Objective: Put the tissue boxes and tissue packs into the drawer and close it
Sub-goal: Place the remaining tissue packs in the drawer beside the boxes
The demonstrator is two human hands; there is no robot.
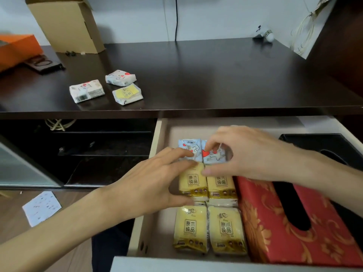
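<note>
We are mid-way through packing the open drawer: the red box and black box lie along its right side, and six packs sit in two columns to their left. Our left hand lies flat, fingers spread, steadying the middle yellow pack, while our right hand pinches the back heart pack into line. Next, we judge, we must fetch the three packs left on the desk.
</note>
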